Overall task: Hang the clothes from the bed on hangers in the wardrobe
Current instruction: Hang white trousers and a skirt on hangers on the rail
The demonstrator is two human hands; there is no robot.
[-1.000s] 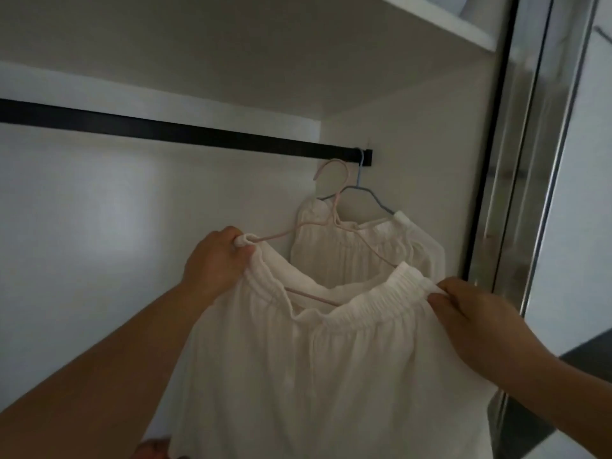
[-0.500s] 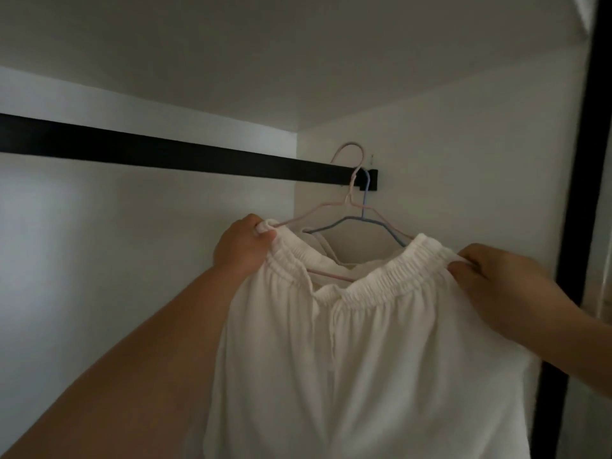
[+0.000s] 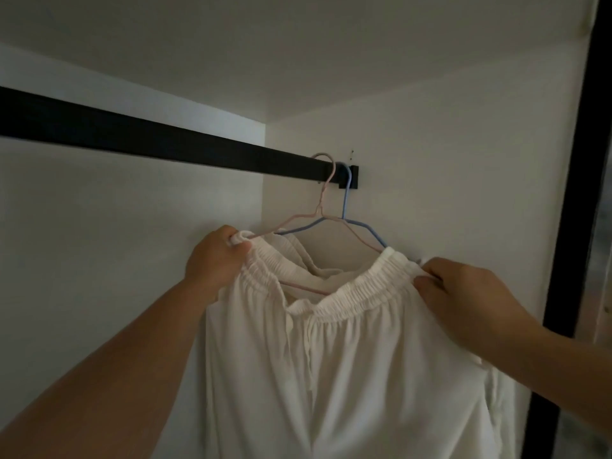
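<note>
A white gathered garment with an elastic waistband (image 3: 331, 359) hung on a thin pink wire hanger (image 3: 323, 193), whose hook sat over the black wardrobe rail (image 3: 149, 140) near its right end. The left hand (image 3: 215, 260) gripped the waistband's left end; the right hand (image 3: 463, 293) pinched its right end. Just behind hung a blue wire hanger (image 3: 346, 207) with another pale garment (image 3: 298, 253).

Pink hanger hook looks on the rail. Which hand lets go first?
Probably right. The pink hanger is hooked over the rail. The right hand only pinches the waistband end; the left hand grips waistband and hanger arm together, steadying it.
</note>
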